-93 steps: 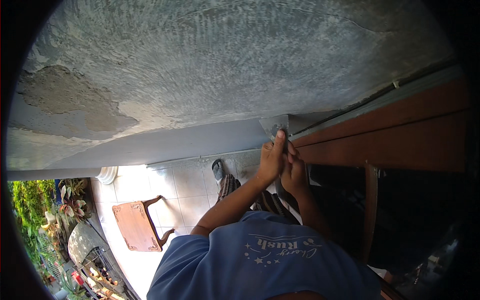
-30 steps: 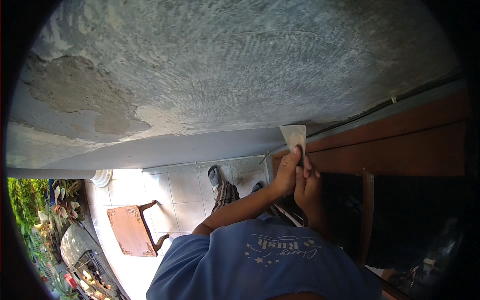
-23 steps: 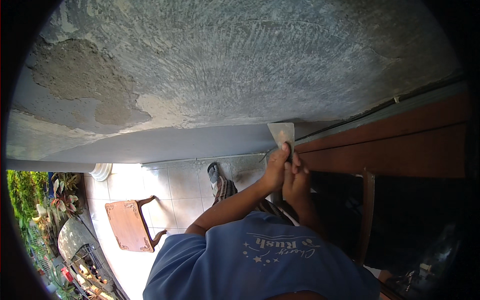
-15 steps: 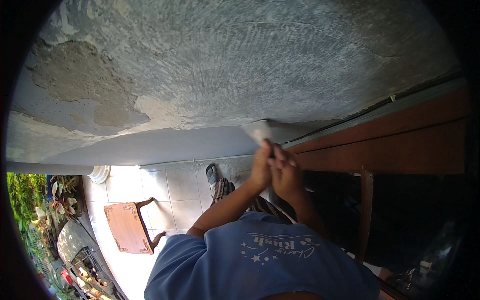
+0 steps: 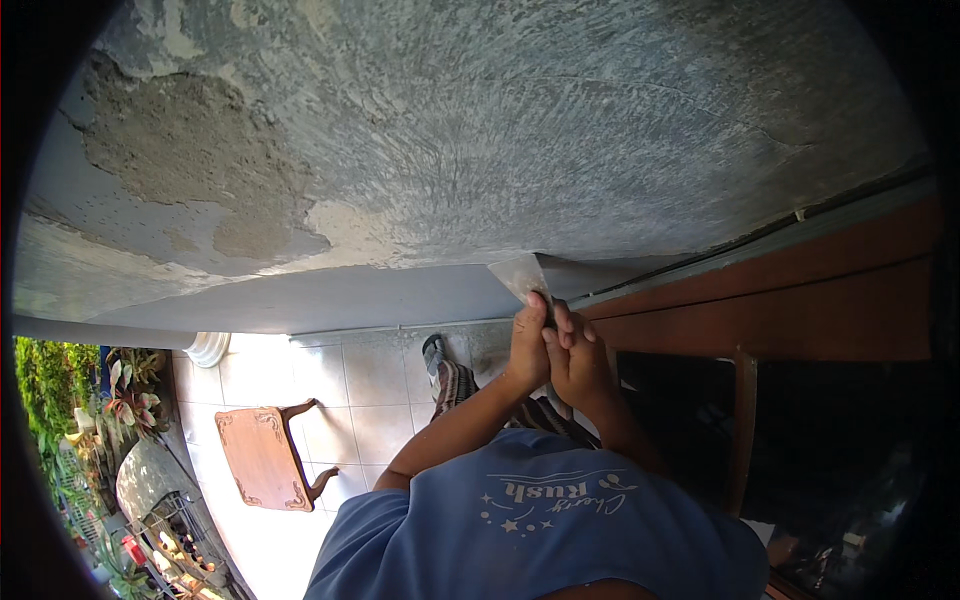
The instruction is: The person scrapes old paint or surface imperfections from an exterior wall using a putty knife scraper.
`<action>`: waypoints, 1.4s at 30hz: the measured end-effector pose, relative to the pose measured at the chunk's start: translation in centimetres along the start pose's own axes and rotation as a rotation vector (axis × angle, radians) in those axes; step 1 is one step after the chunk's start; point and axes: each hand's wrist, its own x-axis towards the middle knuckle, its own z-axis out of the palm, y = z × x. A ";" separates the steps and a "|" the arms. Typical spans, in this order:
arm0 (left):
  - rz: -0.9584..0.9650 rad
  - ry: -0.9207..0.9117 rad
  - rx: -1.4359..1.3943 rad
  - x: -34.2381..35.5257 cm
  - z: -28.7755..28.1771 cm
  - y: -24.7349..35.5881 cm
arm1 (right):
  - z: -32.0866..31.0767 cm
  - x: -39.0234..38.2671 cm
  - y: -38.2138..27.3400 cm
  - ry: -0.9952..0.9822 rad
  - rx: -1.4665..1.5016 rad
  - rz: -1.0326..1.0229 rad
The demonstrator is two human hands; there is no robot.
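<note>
My left hand [image 5: 526, 343] and my right hand [image 5: 578, 362] are closed together round the dark handle of a putty knife [image 5: 518, 276]. My left thumb lies along the handle, with the fingers of my right hand wrapped beside it. The flat metal blade points up and left, its edge at the lower border of the mottled grey wall [image 5: 480, 140], where a smooth grey painted strip [image 5: 380, 292] begins. A rough patch [image 5: 190, 150] of bare, flaked plaster shows at the upper left of the wall.
Reddish wooden framing [image 5: 780, 300] and dark glass [image 5: 820, 440] run along my right, with a cable [image 5: 720, 245] above them. On the tiled floor [image 5: 375, 375] stand my sandalled foot [image 5: 433, 352] and a carved wooden stool [image 5: 258, 455]. Plants [image 5: 130, 400] line the left edge.
The putty knife and both hands have moved left since about a second ago, and the blade is now tilted further leftward. My grip on the handle stays closed.
</note>
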 end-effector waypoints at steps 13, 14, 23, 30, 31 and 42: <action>-0.159 -0.139 0.177 0.6 1.3 -2.0 | -1.6 -2.8 2.7 0.159 -0.077 0.030; -0.190 -0.146 0.199 0.7 1.5 -2.3 | -1.9 -2.9 2.6 0.166 -0.040 0.066; -0.195 -0.100 0.214 0.5 1.4 -2.1 | -2.1 -2.1 1.6 0.137 -0.002 0.141; -0.169 -0.097 0.277 0.2 0.8 -1.3 | -0.9 -2.3 1.4 0.198 -0.025 0.087; -0.170 -0.092 0.276 0.1 1.1 -1.2 | -0.8 -2.7 1.1 0.160 -0.043 0.145; -0.054 0.031 0.040 0.0 0.0 -0.1 | -0.4 -0.9 1.1 0.059 -0.015 0.033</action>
